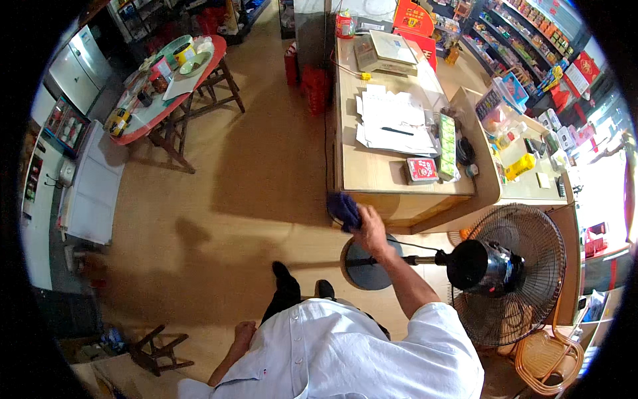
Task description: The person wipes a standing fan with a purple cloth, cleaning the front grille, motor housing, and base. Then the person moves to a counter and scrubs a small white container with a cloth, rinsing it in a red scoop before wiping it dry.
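My right hand [371,230] grips a dark blue cloth [344,211], stretched out in front of me. The cloth is bunched up and overlaps the near left corner of the wooden counter [351,172]; whether it touches the wood I cannot tell. Low at my left side hangs my left hand [244,333], its fingers curled and nothing visible in it. On the countertop lie a stack of white papers [394,112] with a black pen [397,131] across it, a red playing-card box [422,170] and a green-and-white packet [447,144].
A black pedestal fan [498,274] stands close on my right, its round base [369,274] beneath my forearm. Behind it is a rattan chair [543,356]. A weighing scale [386,52] sits farther along the counter. Left are a round table [164,102] with dishes and a wooden stool [158,349].
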Motion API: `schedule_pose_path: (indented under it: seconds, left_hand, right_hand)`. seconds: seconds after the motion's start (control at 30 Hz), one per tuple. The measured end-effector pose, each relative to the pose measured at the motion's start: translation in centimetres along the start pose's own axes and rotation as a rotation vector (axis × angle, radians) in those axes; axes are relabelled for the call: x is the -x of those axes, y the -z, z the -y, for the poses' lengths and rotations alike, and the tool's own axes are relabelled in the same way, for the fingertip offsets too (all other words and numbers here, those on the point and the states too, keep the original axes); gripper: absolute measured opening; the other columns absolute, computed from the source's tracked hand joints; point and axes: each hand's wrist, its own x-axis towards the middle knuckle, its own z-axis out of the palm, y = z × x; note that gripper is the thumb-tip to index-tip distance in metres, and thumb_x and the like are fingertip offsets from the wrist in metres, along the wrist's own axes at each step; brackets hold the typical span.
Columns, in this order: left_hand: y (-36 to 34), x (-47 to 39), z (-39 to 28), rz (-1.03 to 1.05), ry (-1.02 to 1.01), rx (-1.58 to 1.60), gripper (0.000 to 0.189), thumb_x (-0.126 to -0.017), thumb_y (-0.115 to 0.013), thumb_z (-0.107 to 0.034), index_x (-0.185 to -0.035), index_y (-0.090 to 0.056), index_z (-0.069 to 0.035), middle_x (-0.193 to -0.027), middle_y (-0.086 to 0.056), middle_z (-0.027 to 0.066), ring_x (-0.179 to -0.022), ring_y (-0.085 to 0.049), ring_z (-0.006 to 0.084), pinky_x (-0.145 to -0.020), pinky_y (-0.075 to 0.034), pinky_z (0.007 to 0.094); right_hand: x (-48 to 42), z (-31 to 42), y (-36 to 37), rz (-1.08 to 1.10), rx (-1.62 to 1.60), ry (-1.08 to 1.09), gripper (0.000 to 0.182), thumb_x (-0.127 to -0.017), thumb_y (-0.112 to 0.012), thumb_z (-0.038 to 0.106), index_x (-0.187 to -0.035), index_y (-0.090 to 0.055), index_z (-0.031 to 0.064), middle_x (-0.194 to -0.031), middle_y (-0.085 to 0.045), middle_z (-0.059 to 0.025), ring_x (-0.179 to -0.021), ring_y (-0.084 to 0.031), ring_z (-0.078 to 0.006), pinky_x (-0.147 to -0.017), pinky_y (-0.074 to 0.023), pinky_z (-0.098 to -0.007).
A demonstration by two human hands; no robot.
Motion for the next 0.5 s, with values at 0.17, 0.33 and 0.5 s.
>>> schedule_pose_path:
  seconds: [0.17, 0.33, 0.5]
  left_hand:
    - [1.5, -7.0, -4.3, -0.068, -0.152, -0.051, 0.028, -0.091, -0.063, -0.030, -0.095, -0.066, -0.002, -0.079, -0.063, 0.0084, -0.070, -0.059, 0.0195, -0.062, -0.049, 0.0343]
    - [8.2, -18.6, -2.2, 0.064, 0.030, 0.327, 0.023, -0.093, -0.060, -0.027, -0.093, -0.064, -0.005, -0.075, -0.059, 0.0088, -0.066, -0.056, 0.0198, -0.059, -0.048, 0.0351]
    - [15.1, -22.3, -3.8, 0.051, 0.316, 0.484, 0.017, -0.096, -0.057, -0.021, -0.088, -0.059, -0.007, -0.069, -0.054, 0.0076, -0.058, -0.052, 0.0190, -0.051, -0.045, 0.0345]
  right_hand:
    - [-9.1, -3.6, 0.2, -0.175, 0.351, 0.091, 0.059, -0.074, -0.071, 0.011, -0.130, -0.050, 0.0078, -0.126, -0.053, -0.0158, -0.116, -0.049, -0.0373, -0.098, -0.0392, -0.0488]
    - [-11.1, -8.9, -6.7, 0.000, 0.464, -0.255, 0.070, -0.070, -0.073, 0.011, -0.135, -0.047, 0.0053, -0.141, -0.043, -0.0216, -0.134, -0.037, -0.0415, -0.110, -0.0322, -0.0510]
    - [-13.9, -6.2, -9.5, -0.068, 0.550, -0.349, 0.071, -0.072, -0.075, 0.019, -0.135, -0.048, 0.0037, -0.141, -0.044, -0.0223, -0.134, -0.036, -0.0431, -0.109, -0.0334, -0.0504]
